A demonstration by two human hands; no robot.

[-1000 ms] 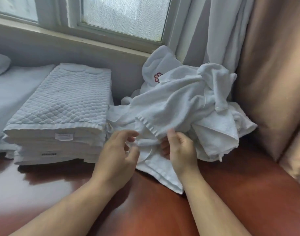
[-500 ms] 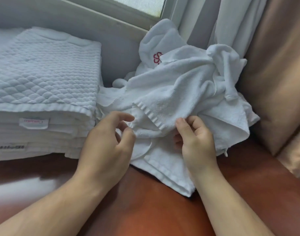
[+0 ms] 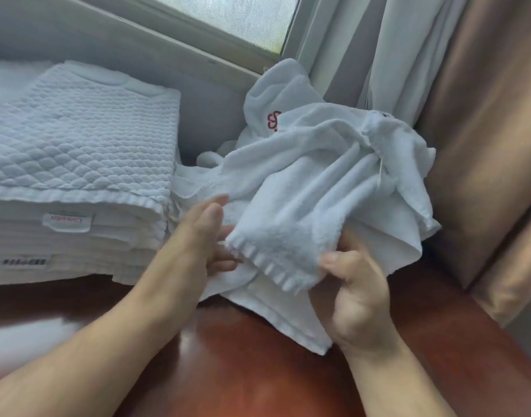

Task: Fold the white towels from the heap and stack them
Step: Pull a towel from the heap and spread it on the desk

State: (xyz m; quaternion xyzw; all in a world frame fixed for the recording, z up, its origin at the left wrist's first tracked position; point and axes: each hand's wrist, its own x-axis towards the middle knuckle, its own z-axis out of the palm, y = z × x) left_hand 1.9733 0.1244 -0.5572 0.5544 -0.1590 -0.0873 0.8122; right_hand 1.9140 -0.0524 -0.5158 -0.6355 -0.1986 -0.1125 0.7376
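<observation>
I see the heap [image 3: 333,164] of white towels on the brown table [image 3: 243,374] against the curtain [image 3: 348,55], with the folded stack [image 3: 77,152] just to its left. My right hand [image 3: 360,299] pinches the top towel [image 3: 288,233] by its ribbed hem; my left hand [image 3: 202,236] is spread beside it, blurred, seemingly touching the hem

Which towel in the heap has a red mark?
The rear towel against the window sill; the front towel gripped by the right hand shows only plain white.
</observation>
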